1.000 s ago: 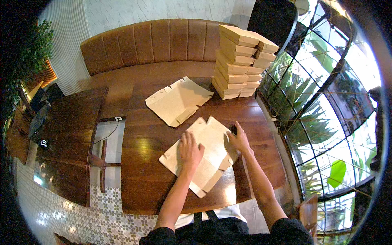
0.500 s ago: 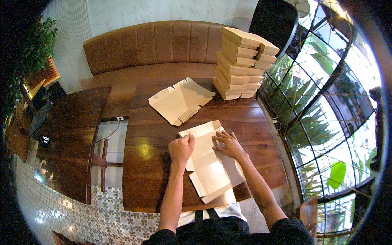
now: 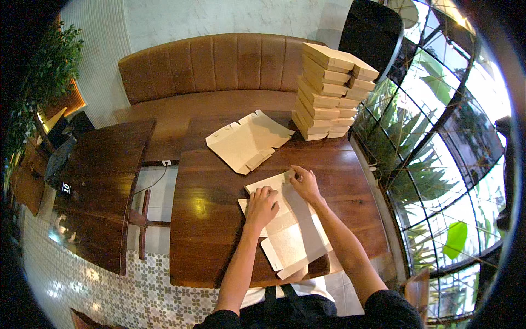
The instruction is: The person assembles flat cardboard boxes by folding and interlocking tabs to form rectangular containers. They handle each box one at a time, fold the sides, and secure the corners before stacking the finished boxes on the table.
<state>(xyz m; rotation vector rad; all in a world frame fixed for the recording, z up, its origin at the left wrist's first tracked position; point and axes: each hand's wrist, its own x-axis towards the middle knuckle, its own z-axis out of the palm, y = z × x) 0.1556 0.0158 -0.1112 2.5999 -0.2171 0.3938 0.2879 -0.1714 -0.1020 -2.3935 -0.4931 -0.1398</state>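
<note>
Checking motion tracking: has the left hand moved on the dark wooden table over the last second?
Yes. The left hand slid toward the person, away from the stack of folded cardboard boxes, staying on the flat cardboard box blank.

hands: two showing — left hand [image 3: 262, 205], right hand [image 3: 304, 183] | flat cardboard blanks [image 3: 290, 230]: two lying, second [image 3: 246, 140] | folded boxes stack [image 3: 329, 93]: one standing | desks [image 3: 213, 219]: two — one bench [image 3: 208, 71]
</note>
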